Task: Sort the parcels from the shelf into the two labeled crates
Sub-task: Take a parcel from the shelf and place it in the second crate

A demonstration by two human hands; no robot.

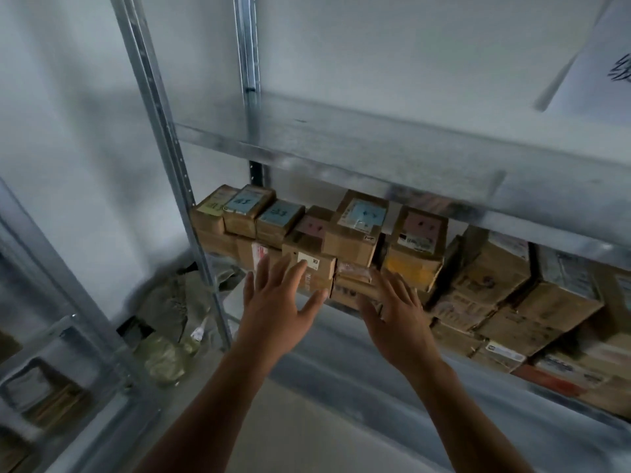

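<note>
1. Your left hand (278, 302) is up at the front of the lower shelf level. The fingers are straight and fanned out, so it's loose and holding nothing.
2. Your right hand (392, 315) is just beside it and looks the same: fingers spread, palm facing the boxes, nothing gripped.
3. The small cardboard parcel (322, 269) with the white label sits at the front edge of the stack. Your left fingertips overlap its front face and your left thumb pokes out below it. I can't tell if they're actually touching, the frame is pretty blurry.
4. Right next to that one is a brown wrapped parcel (351, 279), and your right fingers are over its right end.
5. So both hands bracket those two front parcels, left on the labelled one and right on the wrapped one.
6. Behind them is a taller box with a blue label (362, 216), and to its right is a box with a pink label (420, 230).
7. More cardboard parcels (495, 278) are piled off to your right on the same level.
8. The metal shelf board (375, 145) hangs above all of this.
9. A greenish plastic bag (170, 312) lies on the floor left of the upright post (191, 213).
</note>
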